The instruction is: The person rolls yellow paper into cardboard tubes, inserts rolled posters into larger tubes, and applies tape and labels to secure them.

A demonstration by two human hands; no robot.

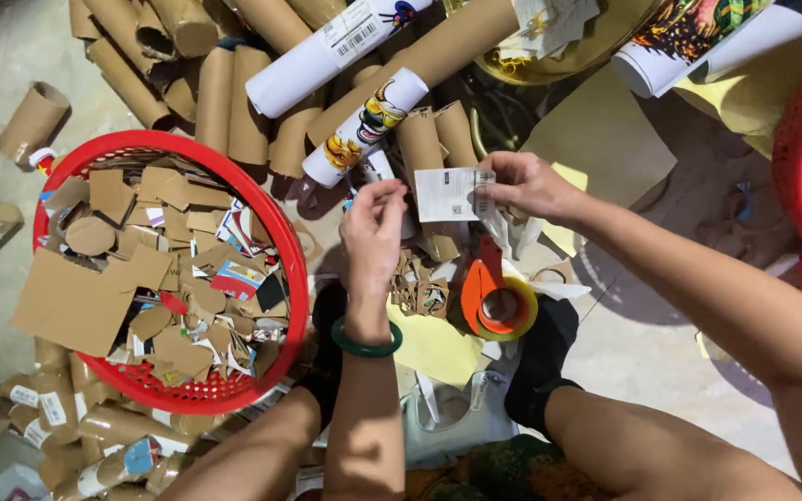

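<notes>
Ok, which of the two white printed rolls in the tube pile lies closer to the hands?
The shorter white roll with the yellow and black cartoon print; its lower end sits just above the left hand. The longer labelled roll lies farther up.

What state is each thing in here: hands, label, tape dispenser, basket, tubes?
Left hand: raised, fingertips pinched together, green bangle on the wrist.
Right hand: pinching a small white printed paper label, held flat above the floor.
Orange tape dispenser: lying on the floor, untouched, tape roll loaded.
Round red plastic basket: upright, filled with brown cardboard scraps.
Brown cardboard tubes: piled lying down.
White printed poster rolls: rolled up, resting on the tubes.
</notes>
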